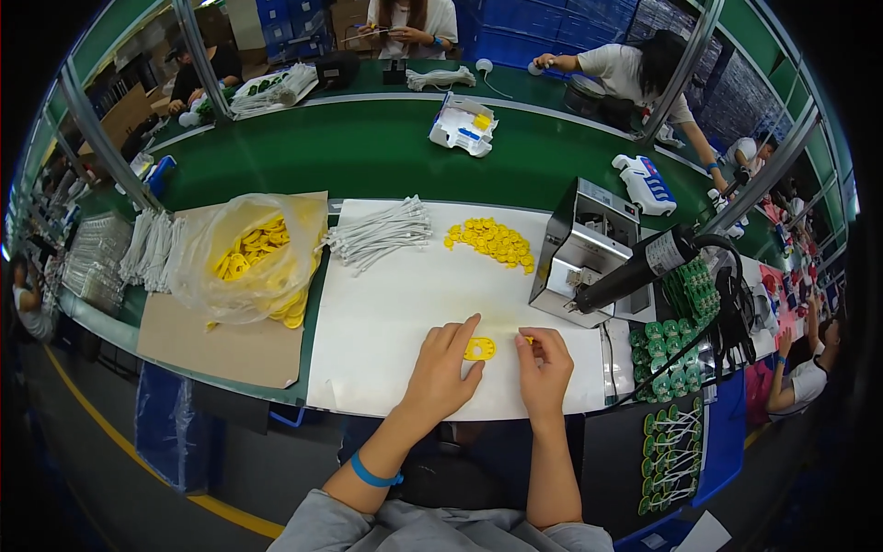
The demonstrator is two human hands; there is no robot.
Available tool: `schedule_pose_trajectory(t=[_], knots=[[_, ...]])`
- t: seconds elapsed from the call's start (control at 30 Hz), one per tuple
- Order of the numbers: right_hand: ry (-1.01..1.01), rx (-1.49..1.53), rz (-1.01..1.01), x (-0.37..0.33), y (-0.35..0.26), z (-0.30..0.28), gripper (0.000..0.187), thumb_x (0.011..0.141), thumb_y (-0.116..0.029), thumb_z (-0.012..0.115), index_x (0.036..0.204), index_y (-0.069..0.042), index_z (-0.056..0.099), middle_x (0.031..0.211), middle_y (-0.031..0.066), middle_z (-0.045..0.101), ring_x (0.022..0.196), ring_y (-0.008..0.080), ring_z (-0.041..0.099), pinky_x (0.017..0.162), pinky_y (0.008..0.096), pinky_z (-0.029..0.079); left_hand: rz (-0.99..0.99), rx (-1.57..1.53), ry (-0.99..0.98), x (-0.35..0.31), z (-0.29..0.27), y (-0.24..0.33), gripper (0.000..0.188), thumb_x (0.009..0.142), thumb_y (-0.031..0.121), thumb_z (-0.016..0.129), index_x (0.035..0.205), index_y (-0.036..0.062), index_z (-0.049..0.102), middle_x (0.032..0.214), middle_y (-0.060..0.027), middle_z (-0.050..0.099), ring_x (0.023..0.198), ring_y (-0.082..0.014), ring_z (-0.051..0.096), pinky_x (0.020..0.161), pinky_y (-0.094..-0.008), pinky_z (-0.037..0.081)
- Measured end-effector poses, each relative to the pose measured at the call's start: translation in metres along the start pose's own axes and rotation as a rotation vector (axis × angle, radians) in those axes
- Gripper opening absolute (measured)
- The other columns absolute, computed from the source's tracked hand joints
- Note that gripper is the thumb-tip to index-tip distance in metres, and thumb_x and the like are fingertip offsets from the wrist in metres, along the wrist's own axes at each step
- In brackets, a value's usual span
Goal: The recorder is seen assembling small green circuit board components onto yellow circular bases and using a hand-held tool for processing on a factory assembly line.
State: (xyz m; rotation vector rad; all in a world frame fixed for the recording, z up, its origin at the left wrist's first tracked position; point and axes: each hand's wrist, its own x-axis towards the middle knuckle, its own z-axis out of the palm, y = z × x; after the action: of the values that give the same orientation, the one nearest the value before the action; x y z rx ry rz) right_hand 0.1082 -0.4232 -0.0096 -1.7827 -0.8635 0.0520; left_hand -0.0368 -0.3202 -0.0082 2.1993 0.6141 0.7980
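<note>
A flat yellow plastic plate with holes in it lies on the white work sheet. My left hand rests beside its left end, fingers apart, the thumb close to the plate's lower edge. To the right of the plate, my right hand pinches a small yellow plastic piece between thumb and index finger; most of that piece is hidden by the fingertips. Farther back on the sheet are a heap of small yellow pieces and a bundle of white cables.
A clear bag of yellow plates stands at the left on cardboard. A metal machine with a black cylinder stands right of the sheet. Green circuit boards lie beside it. Beyond runs a green conveyor carrying white-blue housings; people work across it.
</note>
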Motion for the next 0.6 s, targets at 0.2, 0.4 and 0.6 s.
schedule_pose_trajectory(t=[0.2, 0.4, 0.6], knots=[[0.012, 0.097, -0.061, -0.001, 0.000, 0.006, 0.007, 0.088, 0.001, 0.075, 0.094, 0.002, 0.074, 0.092, 0.0085, 0.068, 0.078, 0.0155, 0.065, 0.068, 0.0250, 0.052, 0.026, -0.069, -0.014, -0.005, -0.002, -0.010, 0.070, 0.078, 0.001, 0.077, 0.144, 0.0011, 0.050, 0.113, -0.0166, 0.065, 0.107, -0.0346, 0.058, 0.096, -0.0412, 0.048], [-0.132, 0.133, 0.004, -0.006, 0.005, 0.010, 0.009, 0.089, 0.002, 0.074, 0.097, 0.003, 0.071, 0.093, 0.0078, 0.069, 0.080, 0.0112, 0.064, 0.070, 0.0239, 0.053, 0.016, -0.108, -0.013, -0.007, 0.002, -0.015, 0.073, 0.078, 0.001, 0.078, 0.145, 0.0020, 0.050, 0.113, -0.0154, 0.066, 0.107, -0.0333, 0.059, 0.095, -0.0406, 0.049], [-0.278, 0.095, -0.030, -0.005, 0.003, 0.006, 0.012, 0.084, -0.003, 0.079, 0.093, -0.001, 0.071, 0.094, 0.0069, 0.070, 0.077, 0.0137, 0.066, 0.066, 0.0270, 0.052, 0.040, -0.112, -0.003, -0.007, 0.006, -0.017, 0.073, 0.079, 0.000, 0.078, 0.146, 0.0028, 0.049, 0.113, -0.0152, 0.066, 0.106, -0.0329, 0.059, 0.094, -0.0407, 0.049]])
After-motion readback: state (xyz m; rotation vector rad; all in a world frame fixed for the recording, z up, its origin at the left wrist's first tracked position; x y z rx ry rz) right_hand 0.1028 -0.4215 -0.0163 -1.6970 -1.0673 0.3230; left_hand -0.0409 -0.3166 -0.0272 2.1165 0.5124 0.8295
